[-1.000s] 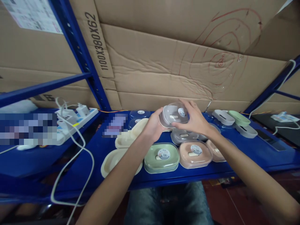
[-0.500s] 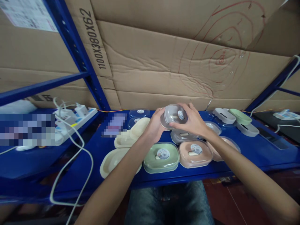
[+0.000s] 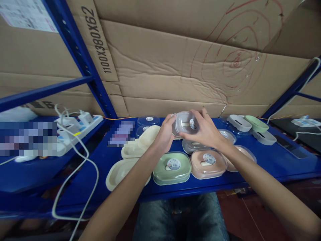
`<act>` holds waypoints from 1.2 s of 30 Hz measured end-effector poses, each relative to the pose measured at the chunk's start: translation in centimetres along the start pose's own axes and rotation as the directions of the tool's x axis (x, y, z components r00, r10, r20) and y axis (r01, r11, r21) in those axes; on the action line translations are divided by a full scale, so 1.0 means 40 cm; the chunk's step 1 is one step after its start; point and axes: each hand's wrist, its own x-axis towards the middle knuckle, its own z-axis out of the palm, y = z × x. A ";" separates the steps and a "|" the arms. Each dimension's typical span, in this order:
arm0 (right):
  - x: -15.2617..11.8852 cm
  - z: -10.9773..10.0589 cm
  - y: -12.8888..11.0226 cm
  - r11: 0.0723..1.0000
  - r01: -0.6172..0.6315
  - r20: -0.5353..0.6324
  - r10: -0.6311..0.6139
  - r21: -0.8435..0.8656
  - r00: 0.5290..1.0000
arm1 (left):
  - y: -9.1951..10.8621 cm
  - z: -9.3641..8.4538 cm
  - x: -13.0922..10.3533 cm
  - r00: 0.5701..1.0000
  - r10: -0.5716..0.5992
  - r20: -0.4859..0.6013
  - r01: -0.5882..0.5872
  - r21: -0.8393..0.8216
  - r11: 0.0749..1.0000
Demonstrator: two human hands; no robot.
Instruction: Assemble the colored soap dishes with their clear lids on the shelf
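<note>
Left hand gripping gray box at 9 o'clock, right hand pinching it at 3, green box at 7, peach box at 5

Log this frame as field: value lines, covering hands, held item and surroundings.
left hand: gripping grey clear-lidded box
right hand: gripping same box, opposite side
held box: above blue shelf
front row: green lidded box, peach lidded box
beside left forearm: cream containers
far left: white power strip
</note>
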 end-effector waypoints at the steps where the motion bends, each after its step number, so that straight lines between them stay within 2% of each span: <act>1: -0.001 -0.001 -0.001 1.000 -0.001 -0.001 0.001 -0.004 1.000 | 0.001 0.000 -0.001 1.000 -0.003 -0.002 0.003 0.002 1.000; 11: -0.005 -0.008 -0.015 1.000 0.017 -0.027 -0.017 -0.007 0.999 | -0.004 0.001 -0.003 1.000 0.010 0.012 -0.011 0.009 1.000; 17: -0.013 -0.016 -0.021 0.999 0.026 -0.010 -0.027 -0.039 1.000 | -0.004 0.007 -0.016 0.999 0.031 0.016 -0.033 0.149 0.988; 22: -0.019 -0.017 -0.032 0.998 0.012 -0.014 -0.013 -0.062 1.000 | -0.011 0.008 -0.019 0.996 0.084 0.022 -0.087 0.172 0.981; 26: -0.006 -0.034 -0.021 0.999 0.038 -0.007 -0.038 0.025 0.999 | -0.007 0.004 -0.011 0.996 0.084 0.009 -0.085 0.142 0.986; 28: 0.006 -0.047 -0.002 0.983 0.029 -0.010 -0.027 0.179 1.000 | 0.001 -0.001 -0.008 0.997 0.077 0.017 -0.078 0.112 0.991; 30: 0.016 -0.058 0.020 0.906 -0.081 0.018 0.081 0.416 0.997 | 0.011 -0.005 -0.007 0.996 0.075 0.043 -0.078 0.067 0.995; 32: 0.021 -0.066 0.038 0.738 -0.247 0.134 0.210 0.629 0.969 | 0.020 -0.006 -0.008 0.993 0.083 0.078 -0.086 0.025 0.996; 34: 0.019 -0.067 0.046 0.566 -0.361 0.261 0.253 0.741 0.932 | 0.023 -0.006 -0.010 0.990 0.092 0.106 -0.093 0.002 0.996; 36: 0.017 -0.062 0.047 0.483 -0.383 0.293 0.253 0.788 0.922 | 0.023 -0.004 -0.011 0.988 0.088 0.123 -0.088 -0.011 0.996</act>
